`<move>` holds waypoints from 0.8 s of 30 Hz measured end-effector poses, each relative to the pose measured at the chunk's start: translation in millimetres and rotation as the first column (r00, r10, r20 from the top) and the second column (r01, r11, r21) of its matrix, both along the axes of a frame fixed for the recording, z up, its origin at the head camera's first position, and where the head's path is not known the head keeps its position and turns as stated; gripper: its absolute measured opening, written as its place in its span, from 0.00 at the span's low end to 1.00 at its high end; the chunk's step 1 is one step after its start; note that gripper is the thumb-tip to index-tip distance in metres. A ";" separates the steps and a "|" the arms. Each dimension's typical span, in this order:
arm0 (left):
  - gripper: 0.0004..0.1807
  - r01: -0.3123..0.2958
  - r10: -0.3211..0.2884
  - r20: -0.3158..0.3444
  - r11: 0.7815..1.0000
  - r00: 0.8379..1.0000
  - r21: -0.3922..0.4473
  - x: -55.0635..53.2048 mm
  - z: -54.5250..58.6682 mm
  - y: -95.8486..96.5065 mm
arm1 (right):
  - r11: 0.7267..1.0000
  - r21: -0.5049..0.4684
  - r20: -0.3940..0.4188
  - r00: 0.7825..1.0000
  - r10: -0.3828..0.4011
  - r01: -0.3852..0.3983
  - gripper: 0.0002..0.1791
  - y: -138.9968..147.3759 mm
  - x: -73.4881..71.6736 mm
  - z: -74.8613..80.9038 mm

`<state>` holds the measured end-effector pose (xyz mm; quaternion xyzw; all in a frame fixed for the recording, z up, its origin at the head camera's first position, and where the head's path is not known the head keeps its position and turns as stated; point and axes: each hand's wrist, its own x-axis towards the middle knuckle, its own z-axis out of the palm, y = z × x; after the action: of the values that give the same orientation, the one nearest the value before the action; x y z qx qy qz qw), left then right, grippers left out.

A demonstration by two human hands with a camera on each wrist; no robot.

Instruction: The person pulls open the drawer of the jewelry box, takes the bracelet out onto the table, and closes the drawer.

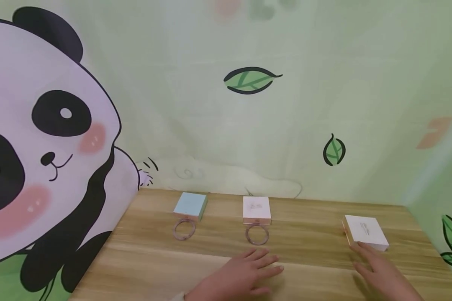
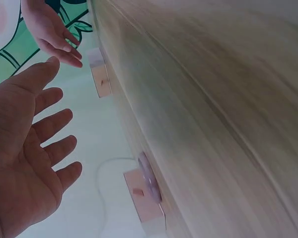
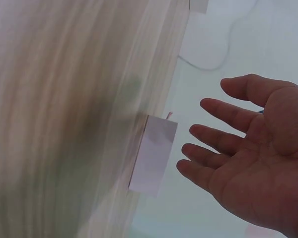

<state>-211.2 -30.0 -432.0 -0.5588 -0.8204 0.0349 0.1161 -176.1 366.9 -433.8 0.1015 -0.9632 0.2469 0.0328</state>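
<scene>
My left hand point(image 1: 242, 271) hovers over the wooden table in the middle, fingers spread and holding nothing. Just beyond it lies a thin purple ring point(image 1: 257, 234), in front of a white box point(image 1: 256, 209) with pinkish sides. My right hand point(image 1: 382, 269) is nearest to another white box point(image 1: 365, 230), its index fingertip overlapping the front edge in the head view. In the right wrist view this right hand point(image 3: 258, 153) has loosely extended fingers, a gap between them and the box point(image 3: 154, 154). The left palm point(image 2: 27, 153) shows bare in its own wrist view.
Farther left on the table point(image 1: 309, 251) sits a light blue box point(image 1: 190, 205), with a second purple ring point(image 1: 183, 229) at its front edge. A pale green cloth backdrop point(image 1: 196, 117) with a printed panda point(image 1: 60, 154) and leaves rises behind the table.
</scene>
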 end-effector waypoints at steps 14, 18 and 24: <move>0.35 -0.006 0.011 0.149 0.999 0.989 -0.037 1.6 -6.1 45.7 | 0.999 0.039 0.004 1.000 -0.004 0.004 0.23 11.8 -2.5 -1.5; 0.37 0.009 -0.001 0.191 0.999 0.982 -0.042 4.3 -12.1 66.2 | 0.998 0.055 0.027 0.999 -0.029 0.027 0.24 18.8 1.3 -0.9; 0.37 0.011 0.010 0.210 0.995 0.978 -0.100 11.2 -14.7 92.8 | 0.989 0.117 0.163 0.981 -0.105 0.087 0.29 30.7 3.8 2.3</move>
<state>-200.0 62.8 -446.7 -0.5646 -0.8252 0.0169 0.0007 -172.3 397.5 -431.4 0.0352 -0.9783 0.1996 -0.0426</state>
